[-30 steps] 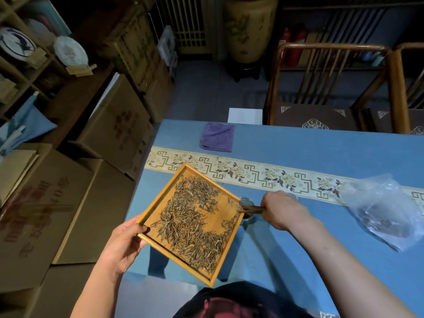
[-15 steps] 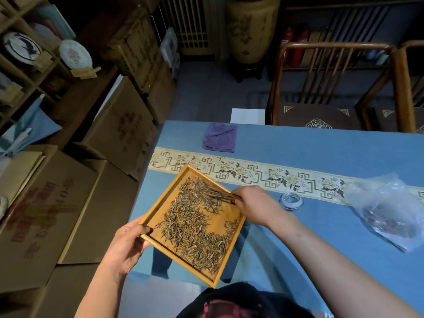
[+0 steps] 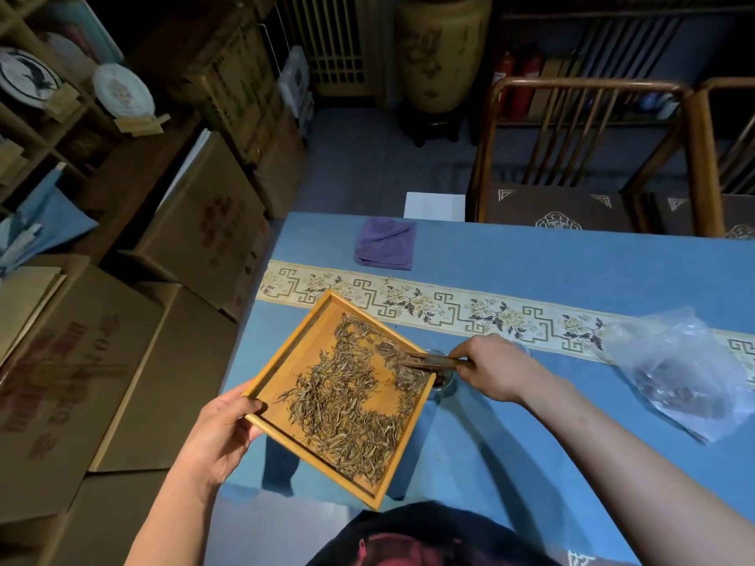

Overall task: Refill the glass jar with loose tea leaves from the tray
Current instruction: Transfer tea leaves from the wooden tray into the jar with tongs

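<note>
Blue cloth covers the table (image 3: pixel 531 259), crossed by a cream floral-patterned runner (image 3: pixel 449 310) — a folded purple towel (image 3: pixel 386 247) lies beyond it at twelve o'clock from the square wooden tray (image 3: pixel 286 361). The left hand (image 3: pixel 216 435) grips the tray's seven-o'clock edge, thumb curled over the rim, holding it tilted above the table's near corner. Loose dried tea leaves (image 3: pixel 347 398) lie scattered across the tray. The right hand (image 3: pixel 496 367) pinches a slim brown wooden scoop (image 3: pixel 433 361) — its tip reaches over the tray's three-o'clock corner. A small glass jar (image 3: pixel 443 384) stands on the cloth just beside that corner, under the scoop. At three o'clock lies a crumpled clear plastic bag (image 3: pixel 686 373).
</note>
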